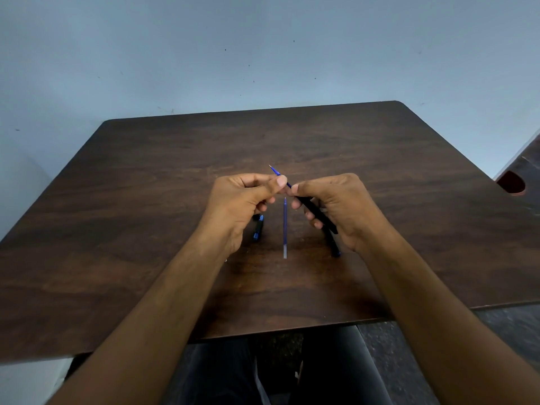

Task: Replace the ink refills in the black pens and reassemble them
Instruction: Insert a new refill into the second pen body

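While right hand (336, 206) grips black pen barrel (317, 213), blue refill (279, 174) juts from barrel's far end; left hand (242, 200) pinches refill just past barrel mouth. Dark wood table (146, 200) spreads wide beyond both hands, far edge well apart. Below hands: spare refill (285, 229) between them, pen piece (258, 229) under left hand, another pen (334, 245) under right.

Dim, even light; soft shadows under the forearms (wide-angle bending at edges), mild blur
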